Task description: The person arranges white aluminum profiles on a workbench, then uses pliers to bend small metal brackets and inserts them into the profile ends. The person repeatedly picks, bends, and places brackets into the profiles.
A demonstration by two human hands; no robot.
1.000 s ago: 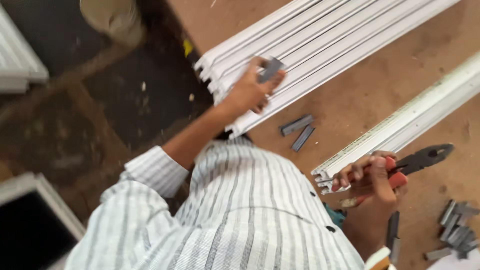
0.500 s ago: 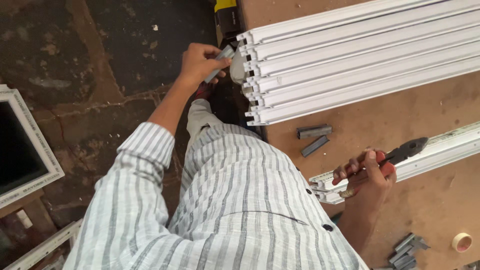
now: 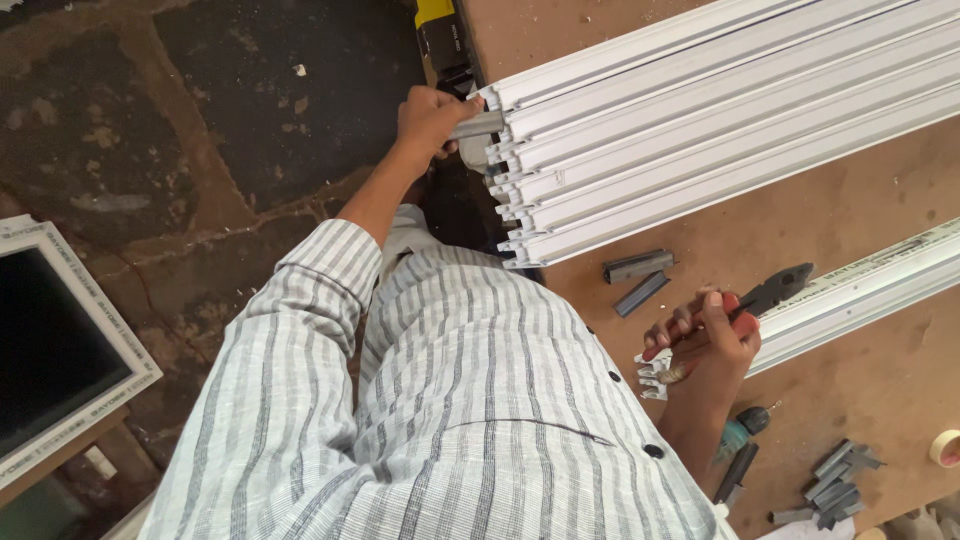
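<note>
Grey insert (image 3: 478, 124) now in left hand (image 3: 428, 118)

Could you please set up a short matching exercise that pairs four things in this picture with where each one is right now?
Things:
1. grey insert
2. pliers
3. tape roll
4. two grey pieces

Places:
A. lying loose on the bench below the white profiles
B. at the right edge of the picture
C. held in the left hand at the end of the profile stack
D. held in the right hand by the single profile

Pairs: 1-C, 2-D, 3-B, 4-A
</note>
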